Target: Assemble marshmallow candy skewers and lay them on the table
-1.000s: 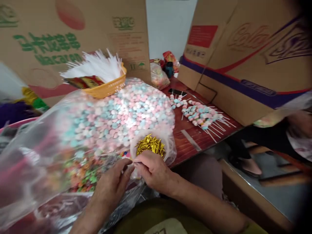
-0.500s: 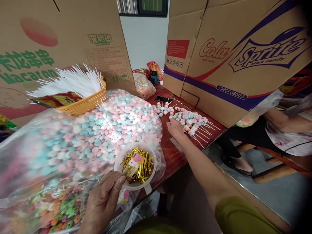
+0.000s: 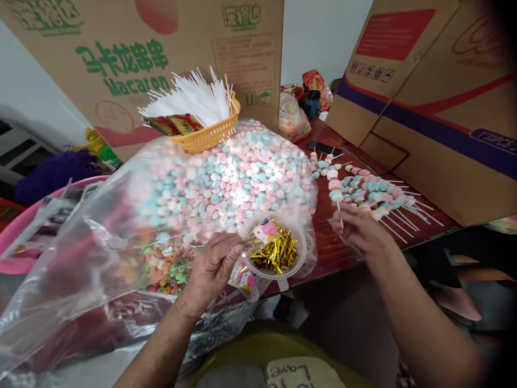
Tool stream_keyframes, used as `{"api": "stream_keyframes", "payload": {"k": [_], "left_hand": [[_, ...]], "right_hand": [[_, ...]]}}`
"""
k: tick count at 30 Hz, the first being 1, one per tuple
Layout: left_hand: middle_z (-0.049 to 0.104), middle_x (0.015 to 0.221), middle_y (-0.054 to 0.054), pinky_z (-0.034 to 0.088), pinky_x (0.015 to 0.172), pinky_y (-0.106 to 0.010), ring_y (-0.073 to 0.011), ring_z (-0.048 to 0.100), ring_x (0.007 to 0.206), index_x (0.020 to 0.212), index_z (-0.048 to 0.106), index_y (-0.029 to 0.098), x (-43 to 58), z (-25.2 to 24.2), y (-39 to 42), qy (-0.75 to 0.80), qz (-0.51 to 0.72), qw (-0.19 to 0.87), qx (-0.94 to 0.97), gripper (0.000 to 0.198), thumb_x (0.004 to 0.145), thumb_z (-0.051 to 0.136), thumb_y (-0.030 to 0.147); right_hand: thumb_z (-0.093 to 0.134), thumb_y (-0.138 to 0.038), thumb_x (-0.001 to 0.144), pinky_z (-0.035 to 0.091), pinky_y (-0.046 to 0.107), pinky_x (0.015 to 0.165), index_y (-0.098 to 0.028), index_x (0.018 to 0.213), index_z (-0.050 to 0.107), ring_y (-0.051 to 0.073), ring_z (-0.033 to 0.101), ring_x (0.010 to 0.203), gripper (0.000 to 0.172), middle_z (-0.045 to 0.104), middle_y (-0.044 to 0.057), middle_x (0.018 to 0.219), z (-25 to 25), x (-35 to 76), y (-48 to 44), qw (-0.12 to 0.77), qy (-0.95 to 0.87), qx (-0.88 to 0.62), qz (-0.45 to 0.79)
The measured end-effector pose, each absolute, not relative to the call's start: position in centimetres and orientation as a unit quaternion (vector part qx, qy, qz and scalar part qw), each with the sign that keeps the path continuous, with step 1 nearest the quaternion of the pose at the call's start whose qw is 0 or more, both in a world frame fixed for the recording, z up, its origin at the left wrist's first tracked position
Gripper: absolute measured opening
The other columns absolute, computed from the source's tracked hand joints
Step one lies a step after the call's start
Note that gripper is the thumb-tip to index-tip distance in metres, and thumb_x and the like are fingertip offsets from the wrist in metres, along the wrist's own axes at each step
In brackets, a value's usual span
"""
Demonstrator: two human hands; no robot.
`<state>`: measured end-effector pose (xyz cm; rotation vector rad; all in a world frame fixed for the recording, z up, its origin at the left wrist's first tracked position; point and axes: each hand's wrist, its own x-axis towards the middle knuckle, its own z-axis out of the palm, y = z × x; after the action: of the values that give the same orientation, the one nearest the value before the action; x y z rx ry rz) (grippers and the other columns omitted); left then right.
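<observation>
Two brown corrugated cardboard cartons, one at left (image 3: 194, 54) with green print and one at right (image 3: 434, 121) with a purple band, stood before a pale, smooth wall (image 3: 319, 32). Between and before them lay a glossy, red-brown wooden table (image 3: 325, 256). One perforated yellow basket (image 3: 208, 139) held thin white sticks (image 3: 194, 99), too many to count. In front of it spread one large, creased clear plastic bag (image 3: 81, 264), which covered a mass of rounded pink, blue and white candies (image 3: 226, 178); small ring-shaped pieces (image 3: 173, 272), green and orange among them, showed nearer the person. One round translucent tub (image 3: 304, 253) contained shiny gold strips (image 3: 278, 250), narrow and tangled. The left hand (image 3: 216, 264) was pinched, thumb to fingers, on one printed clear wrapper (image 3: 265, 231), which extended over the tub; a second wrapper (image 3: 243, 277) lay just below. The right hand (image 3: 361, 231) was closed on the stick of one candy skewer (image 3: 335, 186), held upright above the table, to the right of the tub, with at least three soft-looking rounds at its top. Beyond that hand were one larger heap of skewers (image 3: 375, 191), overlapped and not countable, and one smaller group (image 3: 324, 163). One flat black phone (image 3: 323, 147) lay near the latter.
</observation>
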<state>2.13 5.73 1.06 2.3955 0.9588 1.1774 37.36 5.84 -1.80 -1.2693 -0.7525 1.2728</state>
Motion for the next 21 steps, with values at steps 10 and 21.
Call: {"api": "stream_keyframes", "payload": {"k": [10,21], "left_hand": [[0.071,0.091,-0.004,0.047,0.074,-0.031,-0.0156,0.064,0.083,0.095,0.062,0.022,0.4,2.7,5.2,0.319,0.391,0.129,0.854,0.012,0.090,0.052,0.018],[0.071,0.089,-0.003,0.043,0.070,-0.030,-0.0150,0.063,0.076,0.097,0.060,0.022,-0.9,4.3,5.2,0.249,0.324,0.101,0.907,0.010,0.090,0.053,0.021]], "right_hand": [[0.052,-0.022,0.089,0.049,0.027,0.068,-0.023,0.104,0.063,0.014,0.058,0.075,0.018,0.062,0.002,0.084,1.5,33.2,-0.6,0.395,-0.730,-0.514,0.216],[0.045,-0.009,0.085,0.054,0.025,0.072,-0.021,0.103,0.061,0.017,0.065,0.088,0.026,0.065,0.009,0.100,4.6,34.9,-0.9,0.241,-0.847,-0.471,-0.059]]}}
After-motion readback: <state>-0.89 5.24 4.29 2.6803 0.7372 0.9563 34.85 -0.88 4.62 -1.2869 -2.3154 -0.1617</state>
